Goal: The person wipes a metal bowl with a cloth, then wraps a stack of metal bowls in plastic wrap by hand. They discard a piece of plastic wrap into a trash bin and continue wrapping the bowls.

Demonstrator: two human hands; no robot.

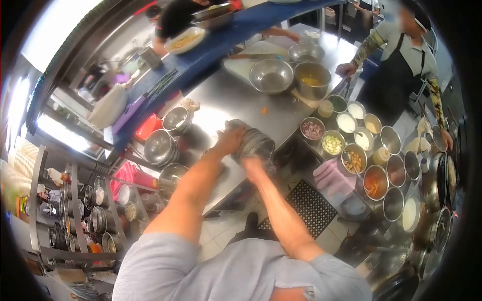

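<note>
A stack of metal bowls (257, 144), tilted and smeared by motion, is between my two hands over the steel counter (216, 113). My left hand (231, 139) grips the stack at its left side, with the fingers partly blurred. At the near edge of the stack my right hand (254, 167) is closed on it, its fingertips hidden. More nested metal bowls (160, 147) stand to the left of my left arm, and a smaller stack of bowls (176, 119) sits just behind them.
Farther back stand a wide metal bowl (271, 77) and a pot of yellow liquid (312, 81). Containers of chopped onion (312, 129), sauces and other ingredients line the right side. A co-worker in a dark apron (389, 75) stands at the right. A blue shelf (221, 37) crosses above the counter.
</note>
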